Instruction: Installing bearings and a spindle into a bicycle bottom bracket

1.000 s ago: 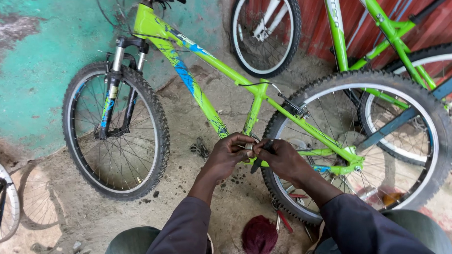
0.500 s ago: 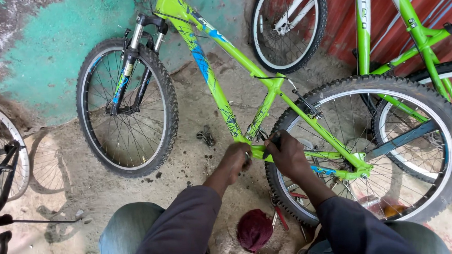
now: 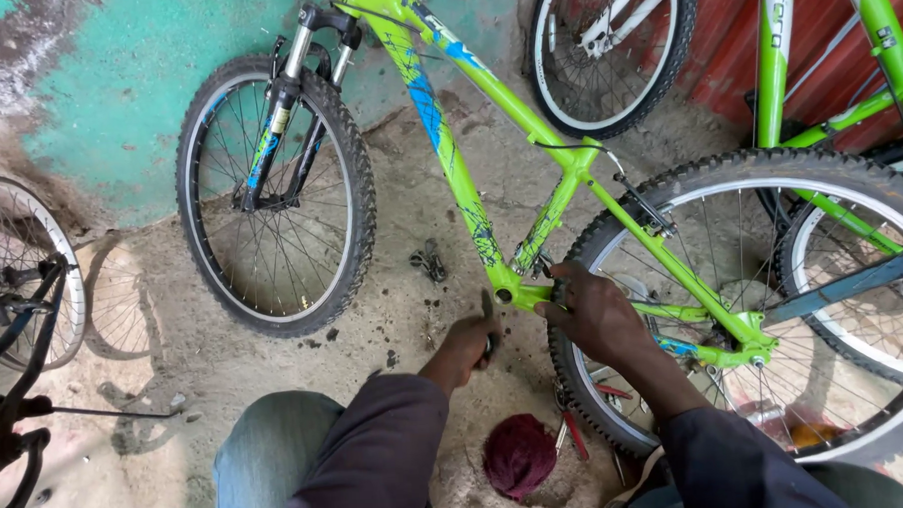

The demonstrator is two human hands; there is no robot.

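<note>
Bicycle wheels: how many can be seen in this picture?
5. Front wheel by the teal wall; rear wheel beside the right hand; one at top centre; one at far left; one partly hidden behind, far right.

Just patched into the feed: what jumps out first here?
A bright green bicycle frame leans against a teal wall, filling the middle of the view. Both hands work at its bottom bracket: the left hand grips a dark tool, the right hand holds the frame. A maroon cloth lies below.
</note>
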